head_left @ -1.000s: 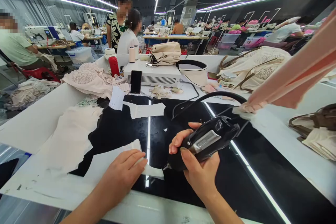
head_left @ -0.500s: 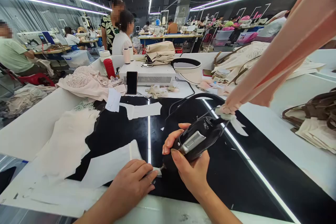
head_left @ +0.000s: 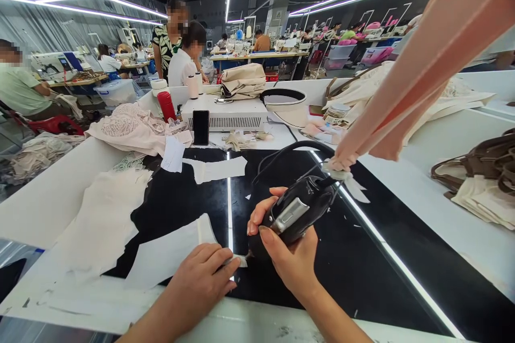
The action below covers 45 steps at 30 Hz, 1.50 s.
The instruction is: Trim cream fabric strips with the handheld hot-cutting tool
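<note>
My right hand (head_left: 292,257) is wrapped round a black handheld tool (head_left: 295,211) with a silver plate on its side. The tool's narrow tip points down and left, close to the end of a small white strip (head_left: 242,261). Fingers together, my left hand (head_left: 205,278) presses that strip against the black work surface (head_left: 354,268). A larger white fabric piece (head_left: 169,249) lies partly beneath my left hand. Pink cloth (head_left: 418,69) is tied near the tool's rear end, where a black cable leaves it.
Beyond my hands are a white strip (head_left: 221,170), a phone (head_left: 201,127), a white box (head_left: 225,115) and a red bottle (head_left: 166,106). Cream fabric (head_left: 108,214) lies left, brown straps (head_left: 478,166) right. Several people sit or stand farther back.
The tool in my right hand has shifted slightly left, and the tied pink cloth has swung left too. My left hand stays nearly in place on the strip.
</note>
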{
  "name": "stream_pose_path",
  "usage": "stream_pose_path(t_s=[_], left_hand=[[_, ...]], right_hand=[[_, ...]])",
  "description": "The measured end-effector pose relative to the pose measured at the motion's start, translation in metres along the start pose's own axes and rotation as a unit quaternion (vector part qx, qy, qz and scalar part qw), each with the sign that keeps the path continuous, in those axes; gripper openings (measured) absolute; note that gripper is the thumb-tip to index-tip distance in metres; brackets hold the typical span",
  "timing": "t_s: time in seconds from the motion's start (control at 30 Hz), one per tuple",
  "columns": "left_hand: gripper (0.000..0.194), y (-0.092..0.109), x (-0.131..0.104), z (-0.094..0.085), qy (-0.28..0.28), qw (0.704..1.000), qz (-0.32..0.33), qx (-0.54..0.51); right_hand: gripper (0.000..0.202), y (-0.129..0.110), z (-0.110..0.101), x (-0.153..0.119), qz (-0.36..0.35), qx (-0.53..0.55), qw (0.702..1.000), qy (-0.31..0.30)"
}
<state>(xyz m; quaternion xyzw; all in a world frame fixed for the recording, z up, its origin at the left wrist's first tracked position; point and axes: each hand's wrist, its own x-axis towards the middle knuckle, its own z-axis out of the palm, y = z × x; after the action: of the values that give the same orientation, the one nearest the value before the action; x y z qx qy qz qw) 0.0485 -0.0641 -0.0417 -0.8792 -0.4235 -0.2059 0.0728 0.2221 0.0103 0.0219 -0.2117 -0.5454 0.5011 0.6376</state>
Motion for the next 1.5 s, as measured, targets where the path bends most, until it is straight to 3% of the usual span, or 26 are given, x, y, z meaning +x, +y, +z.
stream_pose_path(t_s=[1.1,1.37,1.5], left_hand=[[0.024,0.002,0.0,0.003,0.001,1.0,-0.011,-0.012],[0.027,-0.005,-0.007,-0.009,0.057,0.998,0.02,-0.029],[0.024,-0.006,-0.011,-0.009,0.057,0.998,0.031,-0.028]], right_hand=[[0.037,-0.001,0.0,-0.009,-0.004,0.008,1.0,0.007],[0.039,-0.004,-0.003,-0.011,0.004,-0.003,1.0,-0.001],[0.037,-0.005,-0.006,-0.011,0.0,-0.008,1.0,-0.006]])
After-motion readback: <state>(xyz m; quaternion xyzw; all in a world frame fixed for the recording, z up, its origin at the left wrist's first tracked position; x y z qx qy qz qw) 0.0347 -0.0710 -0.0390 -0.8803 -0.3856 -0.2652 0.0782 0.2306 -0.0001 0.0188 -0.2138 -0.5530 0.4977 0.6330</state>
